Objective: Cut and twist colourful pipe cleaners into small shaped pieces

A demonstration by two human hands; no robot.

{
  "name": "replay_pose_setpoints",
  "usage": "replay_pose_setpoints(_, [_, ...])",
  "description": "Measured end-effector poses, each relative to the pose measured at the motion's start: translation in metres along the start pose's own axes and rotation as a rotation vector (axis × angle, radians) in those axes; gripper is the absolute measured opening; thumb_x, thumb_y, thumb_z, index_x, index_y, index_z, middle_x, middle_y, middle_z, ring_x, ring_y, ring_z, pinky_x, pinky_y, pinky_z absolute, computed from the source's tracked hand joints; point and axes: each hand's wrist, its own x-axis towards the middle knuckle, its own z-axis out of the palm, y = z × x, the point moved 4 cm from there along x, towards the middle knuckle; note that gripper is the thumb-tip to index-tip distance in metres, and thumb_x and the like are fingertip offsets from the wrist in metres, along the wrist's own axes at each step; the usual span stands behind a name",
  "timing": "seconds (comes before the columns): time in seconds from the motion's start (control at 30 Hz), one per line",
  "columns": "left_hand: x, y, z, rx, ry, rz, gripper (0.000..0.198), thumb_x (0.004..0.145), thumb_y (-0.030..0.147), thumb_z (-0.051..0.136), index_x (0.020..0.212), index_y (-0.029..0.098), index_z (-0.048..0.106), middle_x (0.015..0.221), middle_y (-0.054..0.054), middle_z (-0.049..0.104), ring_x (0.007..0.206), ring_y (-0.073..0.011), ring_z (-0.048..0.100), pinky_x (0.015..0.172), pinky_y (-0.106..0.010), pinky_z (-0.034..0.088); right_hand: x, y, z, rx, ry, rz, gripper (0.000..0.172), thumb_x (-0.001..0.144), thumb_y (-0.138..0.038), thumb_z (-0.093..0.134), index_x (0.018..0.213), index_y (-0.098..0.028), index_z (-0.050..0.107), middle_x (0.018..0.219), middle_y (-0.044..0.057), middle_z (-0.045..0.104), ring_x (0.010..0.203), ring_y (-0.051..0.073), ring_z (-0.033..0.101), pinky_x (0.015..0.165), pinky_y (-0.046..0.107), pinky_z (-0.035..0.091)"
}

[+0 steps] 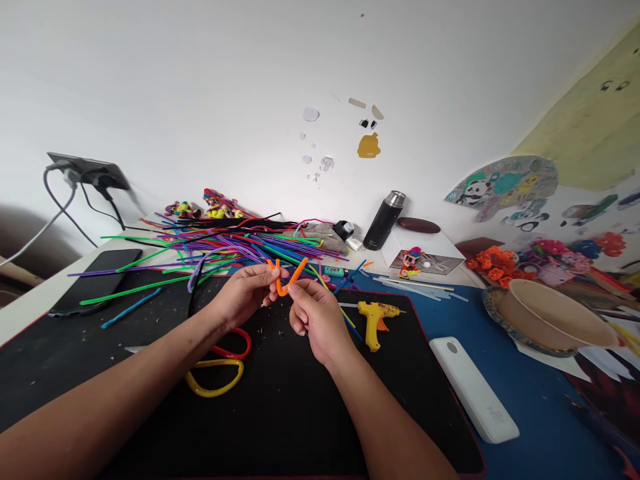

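The long arm of the bent orange stick [299, 270] points to one o'clock. The left hand [249, 287] pinches its nine o'clock side, the right hand [321, 315] its bend near five o'clock; it pokes up between them.

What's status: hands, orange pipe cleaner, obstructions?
Left hand, right hand pinching bent orange pipe cleaner. Scissors partly hidden by left forearm. Glue gun clear of hands.
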Motion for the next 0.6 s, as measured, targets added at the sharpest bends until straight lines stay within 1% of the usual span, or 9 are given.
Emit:
replay_pose_setpoints(0.1, [-0.001,0.001,0.002,-0.001,-0.007,-0.002,0.039,0.065,0.039,0.099,0.082,0.01,0.081,0.058,-0.002,0.063,0.049,-0.0088,0.056,0.042,-0.016,0.041,0.0,0.001,0.0,-0.003,-0.014,0.026,0.04,0.075,-0.053,0.085,0.079,-0.019,0.064,0.046,-0.012,0.038,0.036,0.007,0.039,0.038,0.022,0.022])
replay_pose_setpoints(0.27, [-0.005,0.003,0.011,0.049,-0.055,0.015,0.04,0.066,0.041,0.098,0.064,0.01,0.073,0.057,-0.004,0.063,0.048,-0.0092,0.056,0.043,-0.017,0.043,0.0,0.002,0.002,-0.005,-0.099,0.065,0.04,0.077,-0.054,0.084,0.078,-0.018,0.066,0.045,-0.012,0.036,0.035,0.007,0.036,0.038,0.023,0.019])
replay_pose_setpoints(0.33, [-0.006,0.004,0.014,0.066,-0.074,0.017,0.04,0.068,0.041,0.097,0.06,0.01,0.072,0.057,-0.004,0.064,0.048,-0.0092,0.055,0.044,-0.018,0.043,-0.001,0.002,0.003,-0.006,-0.125,0.074,0.039,0.078,-0.053,0.083,0.077,-0.018,0.066,0.045,-0.012,0.035,0.035,0.007,0.036,0.039,0.023,0.018])
replay_pose_setpoints(0.47, [-0.006,0.004,0.014,0.077,-0.092,0.027,0.037,0.071,0.039,0.095,0.062,0.01,0.073,0.058,-0.005,0.064,0.049,-0.0093,0.054,0.044,-0.019,0.041,-0.002,0.003,0.004,0.004,-0.145,0.101,0.037,0.079,-0.051,0.082,0.078,-0.018,0.066,0.045,-0.012,0.034,0.036,0.007,0.035,0.04,0.024,0.018])
replay_pose_setpoints(0.6, [-0.006,0.002,0.011,0.054,-0.106,-0.011,0.032,0.07,0.037,0.095,0.079,0.01,0.081,0.055,-0.003,0.063,0.046,-0.0087,0.052,0.042,-0.018,0.038,-0.003,0.004,0.006,0.027,-0.188,0.13,0.036,0.079,-0.049,0.082,0.081,-0.017,0.067,0.045,-0.013,0.033,0.037,0.007,0.033,0.041,0.024,0.017])
